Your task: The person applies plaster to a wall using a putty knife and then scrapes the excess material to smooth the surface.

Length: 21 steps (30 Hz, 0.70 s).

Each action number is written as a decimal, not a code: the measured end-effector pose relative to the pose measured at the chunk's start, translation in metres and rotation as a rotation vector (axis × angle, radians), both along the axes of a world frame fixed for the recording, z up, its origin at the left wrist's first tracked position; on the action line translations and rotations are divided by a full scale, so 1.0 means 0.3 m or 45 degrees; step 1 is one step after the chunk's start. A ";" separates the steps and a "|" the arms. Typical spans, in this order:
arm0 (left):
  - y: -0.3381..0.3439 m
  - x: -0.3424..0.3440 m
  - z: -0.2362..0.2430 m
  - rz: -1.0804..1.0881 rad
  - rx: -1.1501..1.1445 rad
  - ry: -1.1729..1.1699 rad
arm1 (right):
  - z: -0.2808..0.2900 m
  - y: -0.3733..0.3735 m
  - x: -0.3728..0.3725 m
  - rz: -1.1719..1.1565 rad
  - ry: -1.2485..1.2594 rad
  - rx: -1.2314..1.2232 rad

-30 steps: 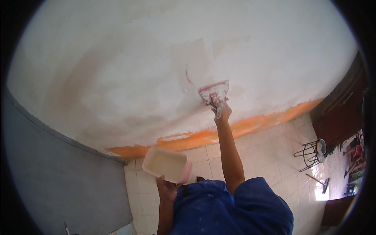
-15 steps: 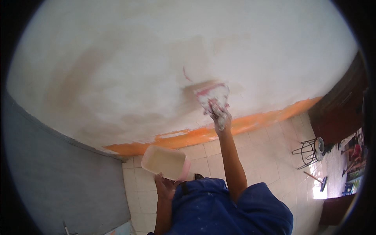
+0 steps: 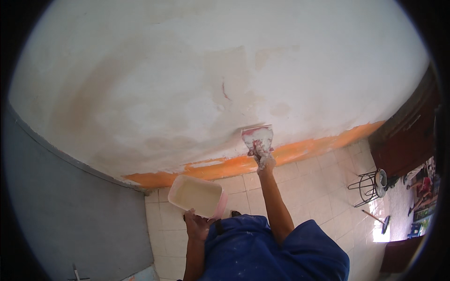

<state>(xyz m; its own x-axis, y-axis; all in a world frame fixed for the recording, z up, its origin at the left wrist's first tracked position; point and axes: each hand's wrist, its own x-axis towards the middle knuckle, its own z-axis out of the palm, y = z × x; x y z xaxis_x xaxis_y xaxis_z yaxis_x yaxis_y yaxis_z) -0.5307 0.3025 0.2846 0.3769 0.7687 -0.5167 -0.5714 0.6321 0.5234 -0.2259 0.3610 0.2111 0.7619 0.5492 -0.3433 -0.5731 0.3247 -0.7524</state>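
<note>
My right hand (image 3: 264, 158), caked in white filler, is closed round a broad putty knife (image 3: 257, 136) with a reddish, filler-smeared blade. The blade's far edge lies against the white wall (image 3: 168, 93), just above its orange lower strip. At waist height my left hand (image 3: 198, 225) grips the near side of a pink rectangular tub (image 3: 197, 196), the thumb over its rim. Inside the tub a pale, cream-coloured content shows. Above the knife, a thin red crack-like mark (image 3: 225, 89) runs down the wall between patches of damp-looking filler.
A grey panel (image 3: 75, 201) borders the wall on the left. Light tiles (image 3: 323, 182) cover the floor. To the right stand a wire-legged stool (image 3: 368, 187) with a bowl (image 3: 381, 178) on it, a broom (image 3: 377, 220) and dark red doors (image 3: 405, 136). Beyond the doorway a person (image 3: 422, 189) is partly visible.
My right hand has drawn the putty knife down the wall, toward the orange strip. The left hand and tub have hardly moved.
</note>
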 end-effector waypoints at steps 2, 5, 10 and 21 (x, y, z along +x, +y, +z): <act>-0.007 -0.013 -0.010 0.018 -0.012 0.008 | 0.152 -0.006 -0.023 0.019 0.017 0.277; 0.007 -0.003 -0.048 -0.049 -0.043 -0.066 | 0.185 0.079 0.052 -0.078 -0.430 0.422; 0.001 -0.004 -0.062 -0.166 0.267 0.128 | 0.225 0.185 0.129 0.018 -0.065 0.173; -0.004 0.010 -0.051 -0.064 0.093 0.005 | -0.185 0.024 0.145 0.079 0.036 0.076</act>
